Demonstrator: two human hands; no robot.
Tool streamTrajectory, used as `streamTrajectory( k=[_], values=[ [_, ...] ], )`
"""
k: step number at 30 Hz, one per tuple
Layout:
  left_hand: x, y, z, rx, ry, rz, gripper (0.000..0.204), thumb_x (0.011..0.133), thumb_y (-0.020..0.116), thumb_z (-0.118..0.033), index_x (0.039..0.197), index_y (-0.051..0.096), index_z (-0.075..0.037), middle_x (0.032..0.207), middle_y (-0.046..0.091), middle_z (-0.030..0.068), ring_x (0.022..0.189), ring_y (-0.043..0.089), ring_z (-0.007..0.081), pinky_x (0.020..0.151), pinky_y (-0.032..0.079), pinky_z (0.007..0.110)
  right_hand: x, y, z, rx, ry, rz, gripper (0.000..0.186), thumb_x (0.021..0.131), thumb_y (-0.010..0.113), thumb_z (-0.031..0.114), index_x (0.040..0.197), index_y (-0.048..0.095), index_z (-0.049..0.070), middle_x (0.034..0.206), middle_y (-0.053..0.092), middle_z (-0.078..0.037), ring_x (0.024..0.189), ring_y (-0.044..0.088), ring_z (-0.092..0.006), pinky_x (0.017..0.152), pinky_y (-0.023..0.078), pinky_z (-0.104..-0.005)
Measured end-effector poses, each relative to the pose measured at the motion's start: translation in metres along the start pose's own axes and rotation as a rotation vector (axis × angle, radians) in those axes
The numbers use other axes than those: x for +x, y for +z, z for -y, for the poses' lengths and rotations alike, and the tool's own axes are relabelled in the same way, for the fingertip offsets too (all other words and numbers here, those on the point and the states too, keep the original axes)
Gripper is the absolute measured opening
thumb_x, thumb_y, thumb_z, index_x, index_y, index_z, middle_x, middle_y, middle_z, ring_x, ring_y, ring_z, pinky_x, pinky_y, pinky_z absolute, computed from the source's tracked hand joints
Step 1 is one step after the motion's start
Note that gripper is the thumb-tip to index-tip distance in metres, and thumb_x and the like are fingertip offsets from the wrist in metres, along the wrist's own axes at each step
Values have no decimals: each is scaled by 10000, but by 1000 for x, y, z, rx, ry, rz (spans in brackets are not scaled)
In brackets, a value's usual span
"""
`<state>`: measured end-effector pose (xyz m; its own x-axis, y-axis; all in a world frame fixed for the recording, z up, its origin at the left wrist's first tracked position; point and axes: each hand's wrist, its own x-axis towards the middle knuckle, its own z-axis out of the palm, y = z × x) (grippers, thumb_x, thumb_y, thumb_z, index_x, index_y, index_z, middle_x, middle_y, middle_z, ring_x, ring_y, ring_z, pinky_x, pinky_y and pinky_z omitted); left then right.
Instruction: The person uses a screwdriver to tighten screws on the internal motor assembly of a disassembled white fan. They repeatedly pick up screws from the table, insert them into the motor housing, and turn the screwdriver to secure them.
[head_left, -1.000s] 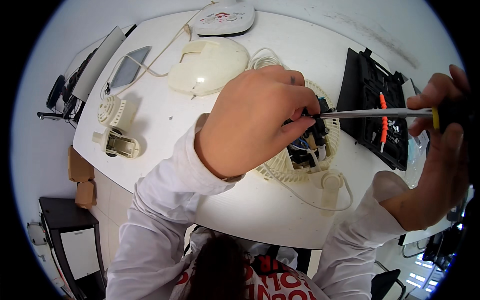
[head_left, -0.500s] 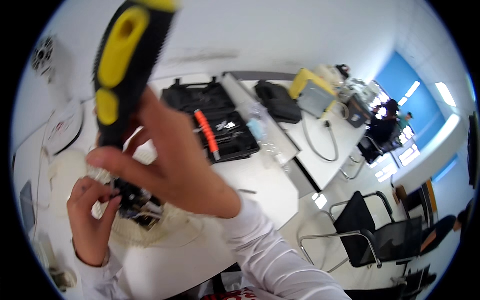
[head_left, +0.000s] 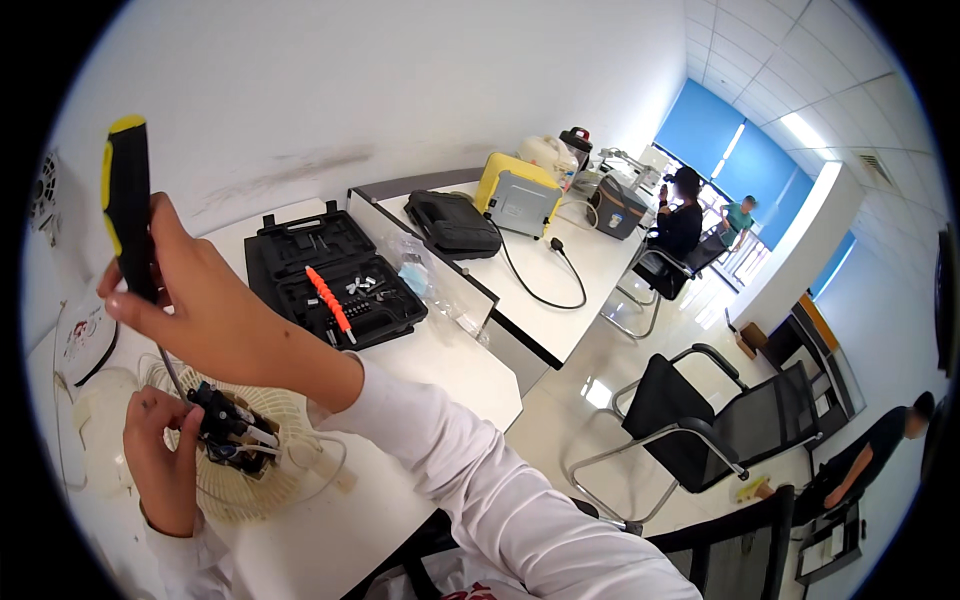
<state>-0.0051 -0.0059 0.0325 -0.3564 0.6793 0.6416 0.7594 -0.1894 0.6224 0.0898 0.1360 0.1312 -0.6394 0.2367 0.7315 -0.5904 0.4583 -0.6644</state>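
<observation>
A screwdriver (head_left: 130, 205) with a black and yellow handle stands nearly upright in my right hand (head_left: 215, 300), fingers and thumb closed around its lower handle. Its thin metal shaft runs down to the black motor assembly (head_left: 232, 425) of a fan; the tip is hidden. Pale wires and connectors show on the motor, which sits on a cream ribbed fan grille (head_left: 245, 500) on the white table (head_left: 330, 540). My left hand (head_left: 160, 460) is closed in a pinch at the motor's left edge, thumb against it.
An open black tool case (head_left: 390, 325) holds bits, with an orange-red handled tool (head_left: 328, 302) across it. Beyond the divider are a black case (head_left: 453, 223), a yellow-grey device (head_left: 518, 197) and a cable. Chairs (head_left: 680, 420) and several people are to the right.
The screwdriver and my right hand have moved down and left, away from my view. My left hand stays at the motor. My view has shifted, showing more of the room.
</observation>
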Motion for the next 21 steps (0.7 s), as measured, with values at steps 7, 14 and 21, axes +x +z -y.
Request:
streamTrajectory(
  k=[7,14,21],
  values=[
    [1,-5,8,19,42,5,148,774,686,95,775,542,63,747,500,108,694,490,213,644,408,309,8,-8,11,401,107,183,521,929,554,16,1371,279,-4,1189,584,-150,1023,647,-199,862,513,-332],
    [1,-4,13,-14,77,4,116,782,687,95,804,578,62,760,529,106,688,506,206,646,425,300,11,-9,33,317,95,65,601,877,557,-44,1382,232,-20,1051,610,-141,872,657,-183,806,523,-323],
    [1,-3,11,-66,86,19,112,789,685,104,826,591,57,772,556,108,683,523,198,650,440,292,12,5,35,238,124,26,508,977,542,119,1363,246,-28,990,593,-122,863,620,-160,784,512,-298]
  ],
)
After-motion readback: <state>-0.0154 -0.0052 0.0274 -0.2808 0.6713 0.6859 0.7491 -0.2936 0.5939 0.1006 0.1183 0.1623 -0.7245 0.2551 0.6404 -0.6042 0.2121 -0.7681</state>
